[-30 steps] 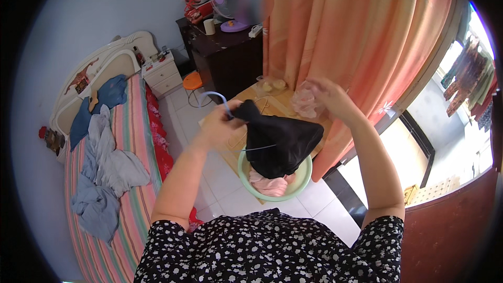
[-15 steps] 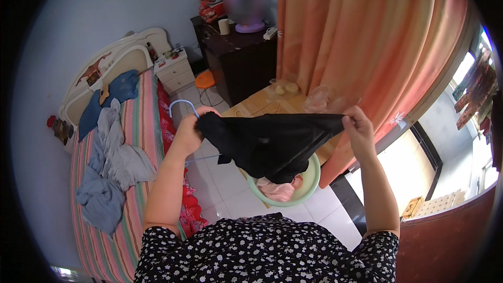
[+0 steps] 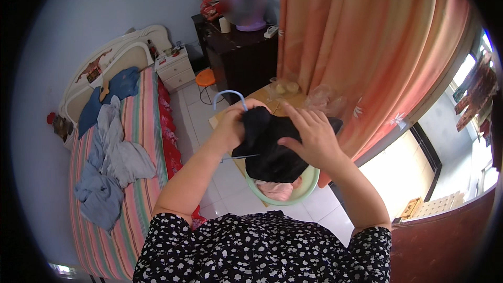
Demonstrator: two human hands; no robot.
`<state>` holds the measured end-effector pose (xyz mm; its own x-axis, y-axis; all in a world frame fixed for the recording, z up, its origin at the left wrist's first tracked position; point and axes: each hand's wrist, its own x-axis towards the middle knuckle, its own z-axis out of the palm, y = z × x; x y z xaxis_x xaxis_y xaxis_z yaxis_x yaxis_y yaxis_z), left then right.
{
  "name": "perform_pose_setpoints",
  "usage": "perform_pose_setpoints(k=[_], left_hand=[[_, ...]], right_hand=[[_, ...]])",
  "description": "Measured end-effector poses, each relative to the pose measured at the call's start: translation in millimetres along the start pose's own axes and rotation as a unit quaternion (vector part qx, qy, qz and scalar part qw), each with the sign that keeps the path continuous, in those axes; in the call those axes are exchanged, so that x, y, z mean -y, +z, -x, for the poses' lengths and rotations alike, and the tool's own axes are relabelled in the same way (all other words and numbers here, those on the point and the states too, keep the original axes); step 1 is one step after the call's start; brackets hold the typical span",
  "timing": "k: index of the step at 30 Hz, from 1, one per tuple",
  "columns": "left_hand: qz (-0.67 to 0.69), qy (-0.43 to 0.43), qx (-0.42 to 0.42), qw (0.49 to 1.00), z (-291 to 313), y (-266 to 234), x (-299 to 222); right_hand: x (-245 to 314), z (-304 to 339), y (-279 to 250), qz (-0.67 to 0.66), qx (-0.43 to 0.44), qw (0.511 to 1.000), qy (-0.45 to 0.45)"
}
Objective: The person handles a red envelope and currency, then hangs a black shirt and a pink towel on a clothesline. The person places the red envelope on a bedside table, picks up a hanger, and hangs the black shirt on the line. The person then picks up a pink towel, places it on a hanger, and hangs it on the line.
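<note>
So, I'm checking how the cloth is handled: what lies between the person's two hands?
In the head view, black cloth fills the stretch between the left hand, gripping it by the blue hanger hook, and the right hand, fingers spread.

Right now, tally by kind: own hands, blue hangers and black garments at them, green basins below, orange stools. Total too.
Hands: 2 (left hand, right hand)
Blue hanger: 1
Black garment: 1
Green basin: 1
Orange stool: 1
Total: 6
</note>
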<state>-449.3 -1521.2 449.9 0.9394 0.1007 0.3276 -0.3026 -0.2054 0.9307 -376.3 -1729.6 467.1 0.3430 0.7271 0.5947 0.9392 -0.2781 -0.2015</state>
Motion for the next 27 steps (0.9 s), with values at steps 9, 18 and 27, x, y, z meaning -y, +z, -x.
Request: perform_pose_setpoints(k=[9,18,27], left_hand=[[-0.309,-0.102,0.085,0.942,-9,7,-11],[-0.391,0.291,-0.126,0.864,-1,32,5],[-0.194,0.136,-0.037,0.971,52,67,84]], right_hand=[[-57,58,77,-0.421,-0.002,0.83,0.365],[-69,64,49,-0.556,0.018,0.738,0.382],[-72,58,0,-0.577,-0.001,0.738,0.351]])
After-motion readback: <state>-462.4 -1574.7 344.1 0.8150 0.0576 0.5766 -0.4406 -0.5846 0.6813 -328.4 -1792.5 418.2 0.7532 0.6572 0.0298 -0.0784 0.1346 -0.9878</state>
